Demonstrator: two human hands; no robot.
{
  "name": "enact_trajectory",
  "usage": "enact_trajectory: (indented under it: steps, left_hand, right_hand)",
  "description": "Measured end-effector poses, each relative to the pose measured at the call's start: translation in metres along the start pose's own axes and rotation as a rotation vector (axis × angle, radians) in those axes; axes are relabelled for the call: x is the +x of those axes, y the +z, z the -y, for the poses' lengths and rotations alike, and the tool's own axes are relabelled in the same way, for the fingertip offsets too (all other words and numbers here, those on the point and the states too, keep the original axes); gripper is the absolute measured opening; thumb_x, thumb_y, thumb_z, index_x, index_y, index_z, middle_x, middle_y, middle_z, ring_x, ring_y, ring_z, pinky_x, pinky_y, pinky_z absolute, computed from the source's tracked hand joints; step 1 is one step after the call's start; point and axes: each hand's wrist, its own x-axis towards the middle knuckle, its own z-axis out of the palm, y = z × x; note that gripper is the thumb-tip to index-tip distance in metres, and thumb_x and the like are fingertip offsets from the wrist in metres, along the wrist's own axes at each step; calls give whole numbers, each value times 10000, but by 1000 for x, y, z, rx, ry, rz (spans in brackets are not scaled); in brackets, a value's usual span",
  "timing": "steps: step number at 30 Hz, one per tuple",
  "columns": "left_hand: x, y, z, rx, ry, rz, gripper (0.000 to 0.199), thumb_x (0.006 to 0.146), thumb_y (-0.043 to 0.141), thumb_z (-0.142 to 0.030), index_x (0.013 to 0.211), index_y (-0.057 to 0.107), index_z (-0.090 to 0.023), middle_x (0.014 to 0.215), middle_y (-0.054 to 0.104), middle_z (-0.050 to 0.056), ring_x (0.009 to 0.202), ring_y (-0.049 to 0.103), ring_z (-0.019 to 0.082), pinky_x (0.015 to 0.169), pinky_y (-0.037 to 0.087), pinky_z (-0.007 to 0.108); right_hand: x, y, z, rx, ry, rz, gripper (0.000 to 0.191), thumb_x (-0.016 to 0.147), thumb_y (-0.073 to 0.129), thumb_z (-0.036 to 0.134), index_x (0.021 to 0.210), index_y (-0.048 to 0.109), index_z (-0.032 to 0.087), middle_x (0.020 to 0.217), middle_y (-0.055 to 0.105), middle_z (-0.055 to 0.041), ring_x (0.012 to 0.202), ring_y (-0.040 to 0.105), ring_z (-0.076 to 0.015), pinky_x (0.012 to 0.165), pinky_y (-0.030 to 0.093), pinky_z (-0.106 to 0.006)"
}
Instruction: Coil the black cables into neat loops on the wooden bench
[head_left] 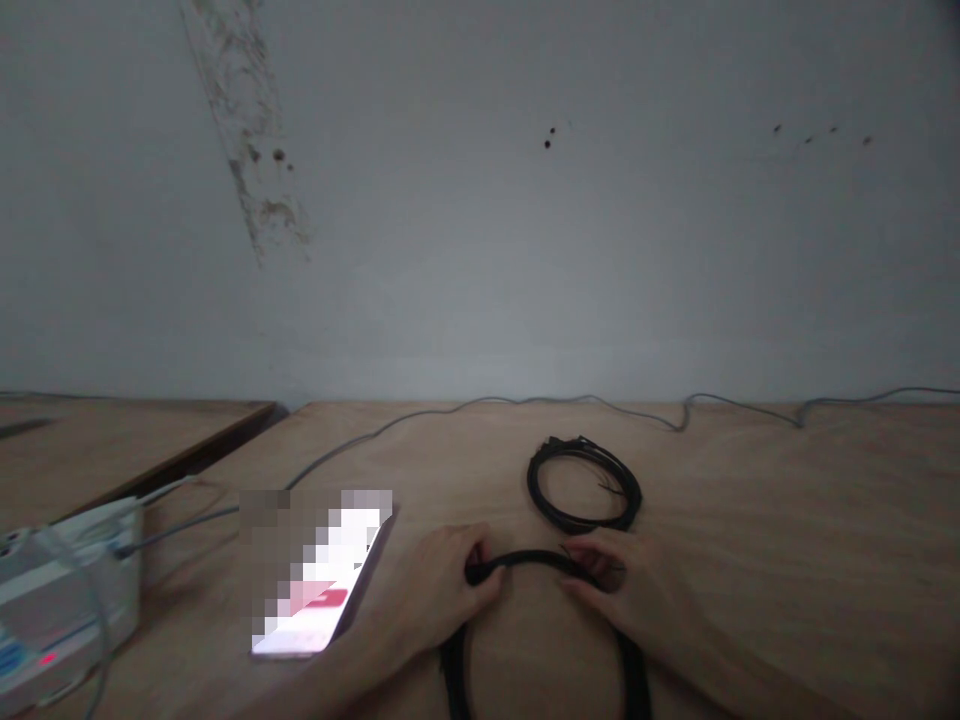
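Both my hands are closed around a coiled black cable [534,557] near the front of the table. My left hand [450,580] grips the upper left of the loop, thumb and fingers wrapped round it. At the upper right, my right hand [626,585] pinches the same coil, where a thin dark end sticks out near the fingers. The lower part of the loop runs out of the picture at the bottom. Just beyond my right hand lies a second black cable coil [585,485], flat on the wood, with a thin loose end inside its ring.
A lit phone [322,600], partly pixelated, lies left of my left hand. Farther left stands a white power strip [71,600] with a red light. A grey cord [420,412] runs from it along the back of the wooden table [810,520] by the wall.
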Motion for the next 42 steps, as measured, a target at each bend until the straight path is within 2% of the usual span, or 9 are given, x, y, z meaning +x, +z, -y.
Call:
enact_trajectory:
  steps: [3, 7, 12, 17, 21, 27, 31, 36, 42]
  left_hand:
    - [-1, -1, -1, 1, -16, -5, 193, 845, 610, -406, 795, 622, -219, 816, 688, 7, 777, 607, 206, 651, 337, 293]
    - [-1, -2, -1, 15, -28, -17, 215, 849, 610, -428, 778, 631, -226, 806, 691, 0, 755, 604, 202, 635, 324, 294]
    - [-1, -1, 1, 53, -24, -39, 253, 852, 607, -453, 755, 615, -219, 780, 679, 1, 735, 587, 196, 625, 308, 295]
    - [0, 3, 6, 37, -9, -54, 253, 854, 605, -451, 755, 600, -219, 764, 663, -8, 714, 574, 183, 612, 298, 292]
    - [1, 6, 7, 32, 7, -48, 233, 850, 599, -423, 750, 595, -213, 758, 655, -4, 714, 568, 181, 624, 314, 289]
    - [0, 1, 2, 44, -20, -28, 258, 852, 592, -452, 761, 608, -212, 786, 672, 11, 736, 578, 197, 632, 314, 299]
    - [-1, 0, 1, 16, -24, -16, 236, 853, 601, -441, 781, 627, -218, 809, 683, 10, 762, 594, 204, 636, 319, 298]
    - [-2, 2, 5, 27, -27, -38, 227, 851, 612, -440, 793, 635, -222, 806, 677, -1, 763, 591, 200, 646, 322, 297]
    - [-1, 3, 5, 15, -30, -31, 219, 853, 605, -424, 785, 625, -217, 791, 671, -5, 746, 586, 190, 630, 315, 289]
  right_hand:
    - [1, -5, 6, -25, -38, 64, 224, 798, 728, 262, 1017, 771, 241, 967, 755, -62, 861, 711, -238, 749, 589, -344]
    - [1, -7, 9, -43, -40, 76, 168, 835, 688, 241, 975, 779, 258, 931, 755, -51, 846, 707, -230, 752, 574, -343]
    - [1, -1, 1, 76, 67, 23, 146, 847, 705, 295, 971, 763, 245, 919, 770, -44, 830, 723, -226, 744, 589, -338]
    - [3, 4, -8, 240, 131, -14, 288, 825, 732, 316, 1100, 712, 235, 920, 764, -37, 823, 734, -214, 743, 603, -324]
    - [5, 4, -9, 235, 137, 9, 433, 830, 722, 330, 1247, 637, 249, 887, 761, -22, 801, 737, -212, 739, 609, -336]
    - [3, -3, 4, 112, 61, 25, 258, 837, 680, 262, 1095, 667, 245, 869, 760, -26, 783, 730, -205, 706, 592, -316]
    - [4, -5, 9, 40, 4, 63, 241, 790, 686, 214, 1029, 666, 233, 878, 765, -32, 806, 729, -214, 735, 583, -321]
    - [3, -2, 5, -34, 9, 9, 278, 765, 726, 265, 1041, 728, 230, 992, 770, -71, 886, 725, -255, 830, 585, -395]
    - [3, -3, 2, -68, -18, 9, 163, 828, 695, 293, 949, 789, 238, 998, 773, -82, 937, 715, -277, 868, 568, -433]
